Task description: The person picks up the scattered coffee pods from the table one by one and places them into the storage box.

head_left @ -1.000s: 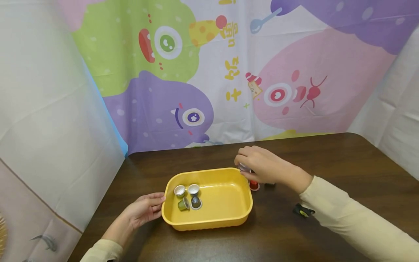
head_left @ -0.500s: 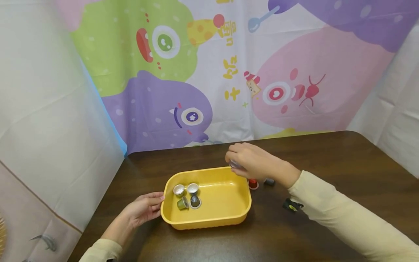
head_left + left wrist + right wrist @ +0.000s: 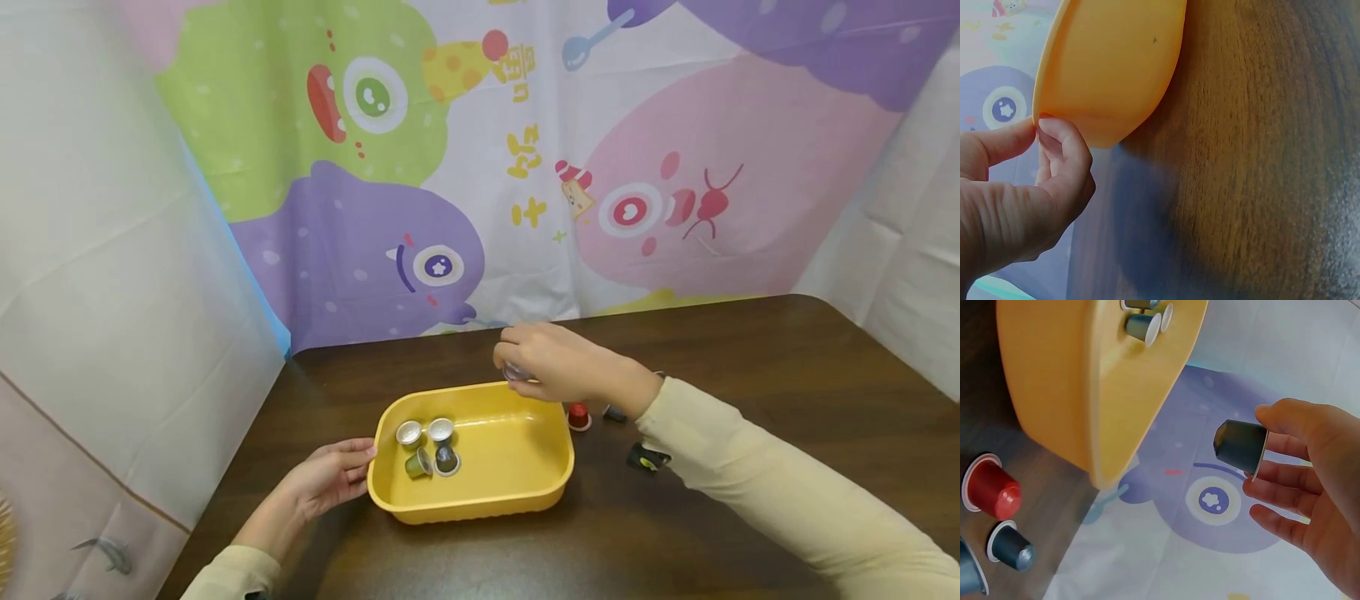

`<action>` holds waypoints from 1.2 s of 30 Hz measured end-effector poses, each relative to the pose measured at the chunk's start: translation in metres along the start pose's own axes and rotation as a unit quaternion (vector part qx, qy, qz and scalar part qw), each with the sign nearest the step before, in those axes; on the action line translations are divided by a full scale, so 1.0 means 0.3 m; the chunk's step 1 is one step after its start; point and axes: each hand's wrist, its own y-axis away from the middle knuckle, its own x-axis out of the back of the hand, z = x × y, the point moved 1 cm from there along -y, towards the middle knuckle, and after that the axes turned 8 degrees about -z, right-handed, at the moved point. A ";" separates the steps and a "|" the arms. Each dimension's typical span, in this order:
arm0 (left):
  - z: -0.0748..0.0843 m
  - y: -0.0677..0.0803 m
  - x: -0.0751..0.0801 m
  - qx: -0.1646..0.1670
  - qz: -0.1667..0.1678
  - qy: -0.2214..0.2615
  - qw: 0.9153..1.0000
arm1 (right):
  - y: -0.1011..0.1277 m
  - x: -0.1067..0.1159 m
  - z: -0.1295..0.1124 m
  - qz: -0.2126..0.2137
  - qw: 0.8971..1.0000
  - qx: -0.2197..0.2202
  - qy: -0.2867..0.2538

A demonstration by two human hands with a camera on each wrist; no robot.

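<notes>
My left hand [image 3: 333,479] pinches the left rim of a yellow plastic tray [image 3: 517,458] between thumb and fingers; the left wrist view shows thumb and forefinger meeting at the rim. In my right hand [image 3: 555,360] is a dark coffee capsule [image 3: 1240,447], pinched by its pale flange with the thumb on top and its body pointing outward. That hand is raised over the tray's back right rim. Inside the tray, at the left, several capsules sit grouped: two with silver lids up [image 3: 441,431], a green one on its side [image 3: 418,464] and a dark one on its lid [image 3: 446,461].
Right of the tray on the brown wooden table [image 3: 420,567] stand a red capsule [image 3: 578,416] and a dark capsule [image 3: 615,413]. A small black thing with a yellow-green mark [image 3: 647,457] lies nearer, beside the right sleeve. A cartoon-print cloth [image 3: 525,275] hangs behind the table.
My right hand has moved left with its capsule, from beyond the tray's right corner to over its back rim, uncovering the red and dark capsules. The left hand keeps its hold.
</notes>
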 end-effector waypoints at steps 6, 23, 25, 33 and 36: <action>0.001 0.006 0.000 0.004 0.009 0.004 1.000 | -0.041 0.002 -0.011 -0.005 1.000 0.017 0.007; -0.008 0.009 -0.004 -0.002 -0.002 0.001 1.000 | -0.154 -0.026 -0.067 -0.077 0.996 0.026 -0.024; -0.008 0.007 -0.003 -0.003 -0.003 0.001 1.000 | -0.168 -0.033 -0.072 -0.086 0.995 0.025 -0.035; -0.007 0.003 0.000 -0.003 -0.001 -0.003 1.000 | -0.217 -0.069 -0.086 -0.107 0.992 0.030 -0.052; -0.005 0.004 -0.001 -0.002 0.002 -0.004 1.000 | -0.232 -0.082 -0.090 -0.111 0.992 0.033 -0.047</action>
